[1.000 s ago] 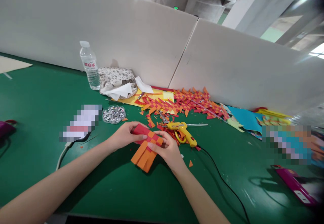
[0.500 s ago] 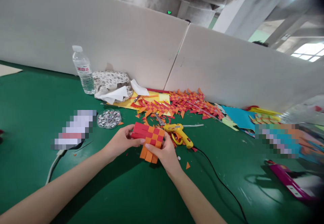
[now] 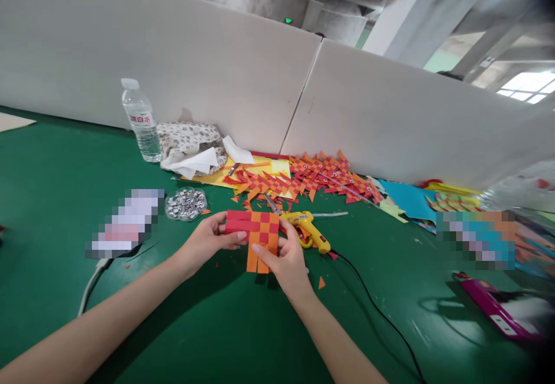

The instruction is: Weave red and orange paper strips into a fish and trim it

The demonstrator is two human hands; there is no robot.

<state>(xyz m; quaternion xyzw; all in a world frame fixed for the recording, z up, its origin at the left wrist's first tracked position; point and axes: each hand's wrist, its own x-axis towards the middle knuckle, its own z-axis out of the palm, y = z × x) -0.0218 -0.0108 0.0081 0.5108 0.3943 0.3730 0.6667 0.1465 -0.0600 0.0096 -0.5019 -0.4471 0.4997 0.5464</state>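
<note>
Both hands hold one piece of woven paper strips, red and orange in a checkered pattern, above the green table. My left hand pinches the loose red strips at its left side. On the right side, my right hand grips the checkered part, its thumb over the orange strips that hang down. Just behind the hands lies a yellow glue gun with a black cord. Scissors rest beside it, partly hidden. Finished-looking woven paper fish are piled farther back.
A water bottle stands at the back left by a patterned cloth. In front are a tub of googly eyes and a blurred-out phone on a cable. A purple power strip lies right. A white partition runs behind.
The woven piece has turned slightly, so its orange strips hang straighter down. My left thumb has shifted a little along the red strips.
</note>
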